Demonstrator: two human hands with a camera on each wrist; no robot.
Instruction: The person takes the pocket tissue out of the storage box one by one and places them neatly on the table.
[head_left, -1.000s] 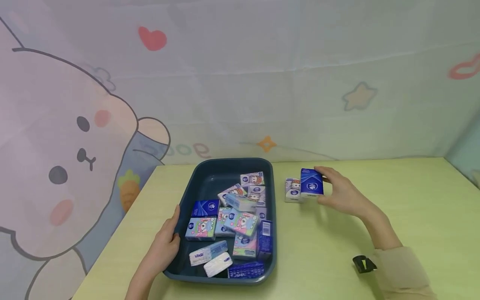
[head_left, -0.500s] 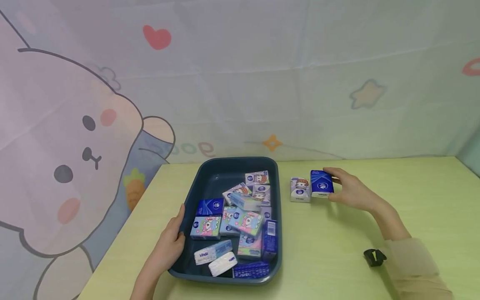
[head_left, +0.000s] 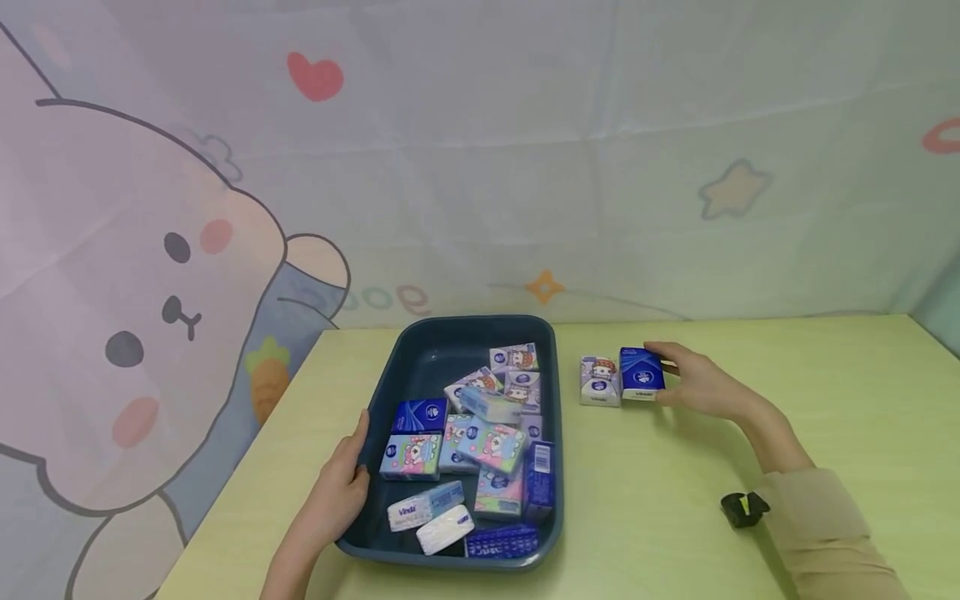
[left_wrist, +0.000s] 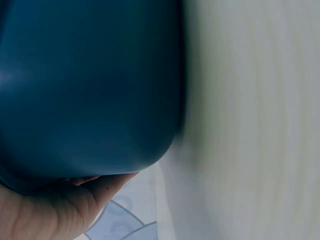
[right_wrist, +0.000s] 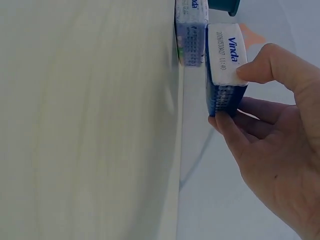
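My right hand [head_left: 703,385] pinches a dark blue pack of tissues [head_left: 641,372] between thumb and fingers. In the right wrist view a small gap shows between this tissue pack [right_wrist: 226,60] and the table. Just left of it, a purple-and-white tissue pack [head_left: 599,382] with a cartoon figure lies on the table. My left hand [head_left: 330,490] rests with extended fingers against the left side of a dark teal bin [head_left: 427,337]. In the left wrist view, its fingers [left_wrist: 112,185] lie along the outer wall; part of the hand is hidden.
Several tissue packs lie jumbled in the bin, among them a blue one [head_left: 418,415] and a white one [head_left: 446,529]. A black clip-like object [head_left: 742,508] sits beside the right sleeve [head_left: 821,525]. Behind the pale table [head_left: 645,517] hangs a printed cloth [head_left: 480,167].
My right hand moved right with the blue tissue pack, clear of the purple one, then lowered it slightly toward the table. My left hand stays at the bin. The head view shifted a little.
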